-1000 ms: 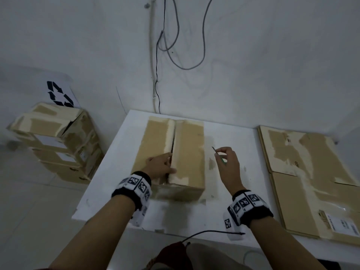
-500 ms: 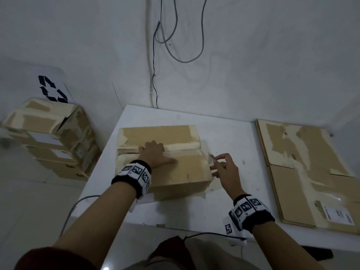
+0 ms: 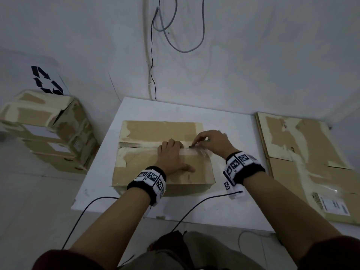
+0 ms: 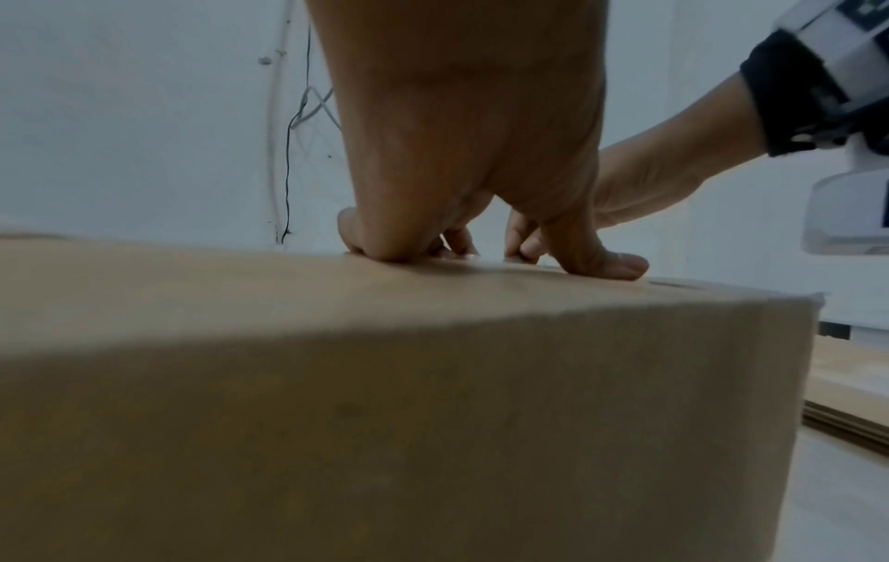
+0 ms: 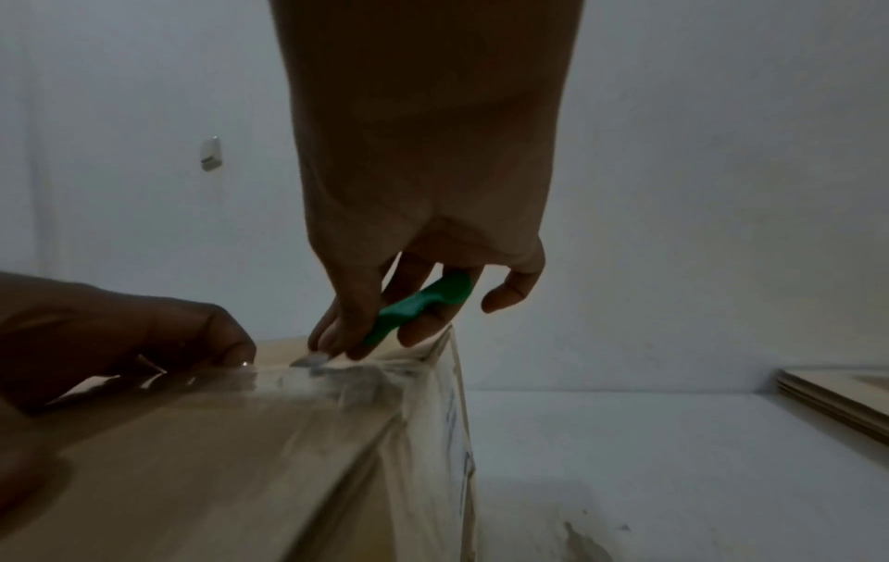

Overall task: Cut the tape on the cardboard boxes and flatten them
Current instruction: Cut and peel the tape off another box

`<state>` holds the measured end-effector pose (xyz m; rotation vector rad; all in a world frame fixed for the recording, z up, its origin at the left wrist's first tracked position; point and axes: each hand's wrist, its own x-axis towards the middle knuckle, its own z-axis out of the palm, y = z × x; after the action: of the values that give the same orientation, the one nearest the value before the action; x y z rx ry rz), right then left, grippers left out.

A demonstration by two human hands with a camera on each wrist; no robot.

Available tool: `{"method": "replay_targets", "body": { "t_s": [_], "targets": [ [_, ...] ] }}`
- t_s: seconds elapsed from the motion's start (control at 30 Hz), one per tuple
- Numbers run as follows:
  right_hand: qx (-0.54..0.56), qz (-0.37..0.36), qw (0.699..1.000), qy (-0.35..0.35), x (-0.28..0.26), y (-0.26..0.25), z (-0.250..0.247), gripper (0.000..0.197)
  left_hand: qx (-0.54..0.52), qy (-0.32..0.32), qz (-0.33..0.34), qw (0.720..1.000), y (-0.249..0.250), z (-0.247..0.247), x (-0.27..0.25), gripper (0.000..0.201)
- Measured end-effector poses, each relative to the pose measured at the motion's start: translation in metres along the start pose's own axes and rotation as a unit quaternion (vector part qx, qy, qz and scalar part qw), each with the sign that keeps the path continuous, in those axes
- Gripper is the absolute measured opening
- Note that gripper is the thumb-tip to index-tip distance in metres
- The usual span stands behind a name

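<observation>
Tape [image 5: 337,374] meets a green cutter [image 5: 418,304], hidden in head view.

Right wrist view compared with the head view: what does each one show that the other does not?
Only the right wrist view shows that the cutter has a green handle and that its blade tip touches the clear tape near the box's right edge.

Only the head view shows the stack of boxes at the left, the recycling sign and the cables on the wall.

Both show the box on the white table, the left hand pressing on it, the right hand pinching the cutter, and the flattened cardboard at the right.
</observation>
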<state>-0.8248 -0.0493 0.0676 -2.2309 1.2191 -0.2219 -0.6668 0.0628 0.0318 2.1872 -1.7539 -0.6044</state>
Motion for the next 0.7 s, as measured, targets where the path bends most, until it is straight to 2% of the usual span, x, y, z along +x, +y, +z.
{"method": "replay_targets", "body": {
  "t_s": [0.07,0.17,0.4,0.57,0.7],
  "targets": [
    [-0.081,0.0,0.996,-0.046,0.007,-0.007,-0.006,0.006,0.002,0.0,-0.004,1.0,0.001,0.0,0.0,0.094],
    [-0.139,-0.001,0.988,-0.06,0.01,-0.006,-0.015,0.008,-0.004,0.002,0.002,1.0,-0.001,0.0,0.0,0.093],
    [-0.112,0.016,0.993,-0.023,0.004,0.018,-0.026,0.009,-0.016,-0.014,0.014,1.0,0.0,-0.003,-0.001,0.084],
    [-0.099,-0.043,0.994,-0.036,0.003,0.013,-0.014,0.013,-0.024,-0.042,0.028,0.998,0.006,-0.007,0.002,0.084],
    [-0.137,-0.044,0.989,-0.031,0.003,0.013,-0.021,0.017,0.007,-0.058,0.031,0.998,0.013,-0.009,0.003,0.085]
  ]
}}
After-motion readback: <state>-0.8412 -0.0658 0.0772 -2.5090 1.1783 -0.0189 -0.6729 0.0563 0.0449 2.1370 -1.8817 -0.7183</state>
